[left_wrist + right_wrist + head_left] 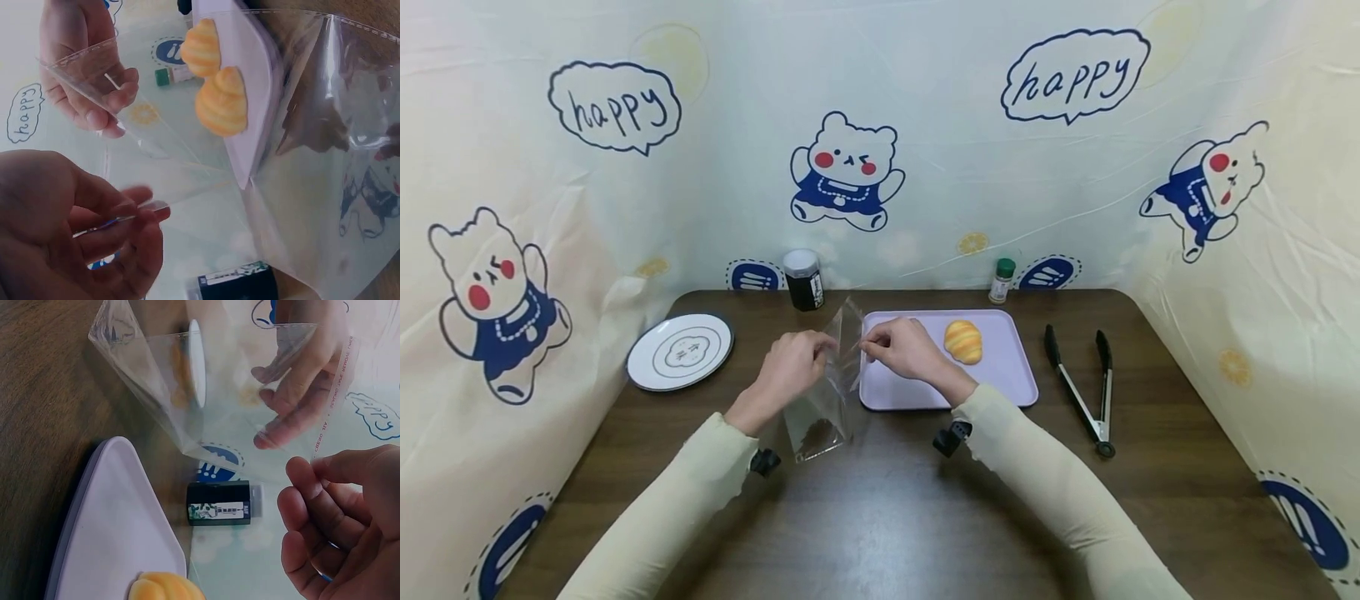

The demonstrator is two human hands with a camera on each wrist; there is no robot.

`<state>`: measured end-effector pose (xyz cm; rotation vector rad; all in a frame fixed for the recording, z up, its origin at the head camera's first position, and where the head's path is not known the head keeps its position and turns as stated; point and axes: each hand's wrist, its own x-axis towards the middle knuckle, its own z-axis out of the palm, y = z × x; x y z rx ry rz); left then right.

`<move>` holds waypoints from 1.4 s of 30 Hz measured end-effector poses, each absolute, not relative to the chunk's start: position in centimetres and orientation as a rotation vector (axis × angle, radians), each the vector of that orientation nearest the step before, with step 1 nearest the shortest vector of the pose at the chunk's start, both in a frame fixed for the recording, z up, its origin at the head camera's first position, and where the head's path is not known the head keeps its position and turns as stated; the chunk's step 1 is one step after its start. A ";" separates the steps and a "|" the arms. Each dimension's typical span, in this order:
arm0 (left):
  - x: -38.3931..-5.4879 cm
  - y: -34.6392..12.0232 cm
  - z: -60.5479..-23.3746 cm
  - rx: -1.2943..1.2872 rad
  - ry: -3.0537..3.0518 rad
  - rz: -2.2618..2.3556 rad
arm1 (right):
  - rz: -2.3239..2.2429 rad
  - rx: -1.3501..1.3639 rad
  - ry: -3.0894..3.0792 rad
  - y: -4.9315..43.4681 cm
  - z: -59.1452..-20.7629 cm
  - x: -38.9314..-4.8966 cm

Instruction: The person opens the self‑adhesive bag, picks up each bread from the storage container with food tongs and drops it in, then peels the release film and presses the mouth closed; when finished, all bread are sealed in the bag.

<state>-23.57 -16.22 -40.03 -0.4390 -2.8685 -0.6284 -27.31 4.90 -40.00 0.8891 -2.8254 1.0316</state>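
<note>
Cream sleeves [662,508] with small black wrist cameras [952,438] at the cuffs extend over a dark wood-grain table [880,525]. Just beyond, between the two hands, hangs a clear plastic bag [820,421]. The left hand [793,368] pinches the film at one side of its upper part, thumb against fingertips; the right hand [912,347] pinches a narrow strip with red lettering [335,397] at the other side, its remaining fingers loosely curled. The bag's lower end slants down toward the person; whether it touches the table is hard to tell.

It should handle as nearly weightless, floppy and slick, likely to crease, or tear if tugged hard. The mouth's edges, taken lightly between thumb and finger, look the best hold.

Right of the grip, a lilac rectangular tray [895,393] lies partly beneath the right wrist, bearing a golden striped bun [963,342]. Farther right, black-ended metal tongs [1078,400] lie spread, hinge toward the person. Left of the grip lies a white, dark-rimmed plate [647,358]. Beyond the grip stand a dark jar [805,290] with a pale lid and, farther right, a green-capped shaker bottle [1001,286]. Behind hangs a pale fabric backdrop [947,183] printed with bears, orange slices and "happy" speech bubbles.
</note>
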 end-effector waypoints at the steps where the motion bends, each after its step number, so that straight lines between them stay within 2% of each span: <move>1: -23.6 -16.2 -40.0 -0.402 -2.886 -0.620 | 1.035 0.887 -2.827 4.9 -40.0 -27.3; 5: -23.5 -16.2 -39.7 -0.310 -2.939 -0.608 | 1.039 0.882 -2.836 4.8 -40.2 -27.4; 14: -23.3 -16.7 -37.9 -0.373 -2.955 -0.621 | 1.079 0.862 -2.858 4.8 -40.5 -27.3; 23: -23.6 -16.6 -37.5 -0.254 -2.989 -0.592 | 1.136 0.921 -2.871 4.3 -40.8 -27.0; 34: -23.4 -16.9 -38.3 -0.497 -3.088 -0.497 | 1.161 0.972 -2.929 4.2 -41.1 -27.1; 42: -23.4 -17.0 -38.7 -0.463 -3.083 -0.468 | 1.088 1.027 -2.981 4.9 -41.5 -27.3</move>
